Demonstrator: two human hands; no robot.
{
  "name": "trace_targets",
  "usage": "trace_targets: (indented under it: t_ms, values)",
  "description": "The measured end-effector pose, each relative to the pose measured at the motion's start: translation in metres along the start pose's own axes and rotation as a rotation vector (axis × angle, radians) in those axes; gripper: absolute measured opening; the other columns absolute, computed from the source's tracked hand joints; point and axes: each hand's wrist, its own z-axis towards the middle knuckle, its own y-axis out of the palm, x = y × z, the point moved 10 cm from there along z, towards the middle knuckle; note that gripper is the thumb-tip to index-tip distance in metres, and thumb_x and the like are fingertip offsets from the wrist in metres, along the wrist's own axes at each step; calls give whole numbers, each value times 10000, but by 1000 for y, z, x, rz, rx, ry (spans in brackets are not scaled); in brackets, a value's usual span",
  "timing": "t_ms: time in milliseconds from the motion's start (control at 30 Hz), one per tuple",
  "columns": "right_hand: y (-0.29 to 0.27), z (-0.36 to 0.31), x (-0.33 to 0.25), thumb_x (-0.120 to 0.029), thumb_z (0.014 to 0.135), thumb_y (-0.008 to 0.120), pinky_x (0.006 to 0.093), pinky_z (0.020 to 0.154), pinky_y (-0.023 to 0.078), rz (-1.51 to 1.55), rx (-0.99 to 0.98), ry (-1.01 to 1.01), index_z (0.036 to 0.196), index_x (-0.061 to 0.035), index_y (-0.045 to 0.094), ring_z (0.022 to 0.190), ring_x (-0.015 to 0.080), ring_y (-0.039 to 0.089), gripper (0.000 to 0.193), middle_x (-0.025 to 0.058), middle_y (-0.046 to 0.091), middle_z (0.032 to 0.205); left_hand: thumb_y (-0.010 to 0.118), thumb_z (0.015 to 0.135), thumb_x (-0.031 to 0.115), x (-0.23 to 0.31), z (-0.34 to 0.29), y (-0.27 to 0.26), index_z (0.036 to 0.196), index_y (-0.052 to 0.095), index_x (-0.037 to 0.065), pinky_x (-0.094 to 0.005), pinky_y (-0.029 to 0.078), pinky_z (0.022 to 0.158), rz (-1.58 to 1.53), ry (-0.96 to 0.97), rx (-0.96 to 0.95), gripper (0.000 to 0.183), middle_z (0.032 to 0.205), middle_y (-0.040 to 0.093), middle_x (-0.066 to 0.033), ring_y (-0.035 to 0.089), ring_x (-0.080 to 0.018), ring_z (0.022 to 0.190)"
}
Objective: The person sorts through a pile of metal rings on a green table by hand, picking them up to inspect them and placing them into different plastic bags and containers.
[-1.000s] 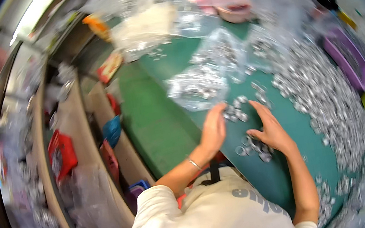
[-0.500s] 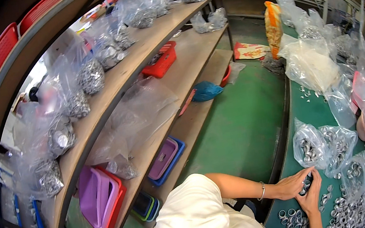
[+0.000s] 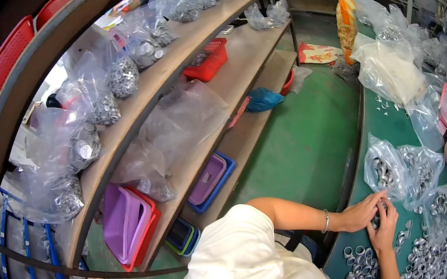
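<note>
At the right, over the green tabletop (image 3: 351,195), my hands meet around a small cluster of silver metal rings (image 3: 376,222). My left hand (image 3: 360,214), with a bracelet at the wrist, has its fingers closed and reaching over the cluster. My right hand (image 3: 385,226) curls around the cluster from the other side, its fingertips touching the left ones. Fingers hide much of what they grip. Just beyond them sits an opened clear bag of rings (image 3: 382,171). A small group of loose rings (image 3: 361,264) lies nearer me, and a bigger heap of rings (image 3: 431,256) spreads to the right.
More clear bags (image 3: 421,166) crowd the table's right side, with a whitish plastic bag (image 3: 391,70) farther off. On the left, a wooden shelf (image 3: 194,35) carries bagged metal parts, a red basket (image 3: 207,62) and purple trays (image 3: 124,222). Green floor (image 3: 302,128) lies between.
The whole view has shifted, so the shelf and table sit farther right and slightly higher. My hands stay together around the rings, with small finger movements.
</note>
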Motion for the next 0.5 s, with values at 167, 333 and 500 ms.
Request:
trace_targets:
  t_ms: [167, 333, 500]
  values:
    - [-5, 2, -9, -205, 645, 743, 446, 914, 376, 50, -63, -21, 1179, -31, 540, 1067, 379, 480, 597, 177, 504, 1189, 379, 830, -23, 1, -4, -4, 1321, 335, 21, -373, 361, 1013, -39, 31, 58, 494, 1264, 420, -195, 450, -336, 1188]
    - [-5, 8, -3, -224, 663, 744, 425, 881, 447, 62, -59, -2, 1137, -35, 547, 1041, 353, 518, 547, 148, 522, 1194, 398, 684, -24, 5, 0, -12, 1186, 426, -27, -373, 353, 1010, -63, 111, 98, 503, 1117, 476, -190, 470, -314, 1109]
    - [-12, 5, -6, -211, 748, 667, 389, 661, 526, -133, -75, 8, 1065, -113, 574, 955, 272, 575, 344, 92, 539, 1151, 527, 682, -8, 8, 0, -10, 1193, 406, 8, -411, 380, 984, 35, 45, 11, 526, 1180, 472, -206, 465, -387, 1147]
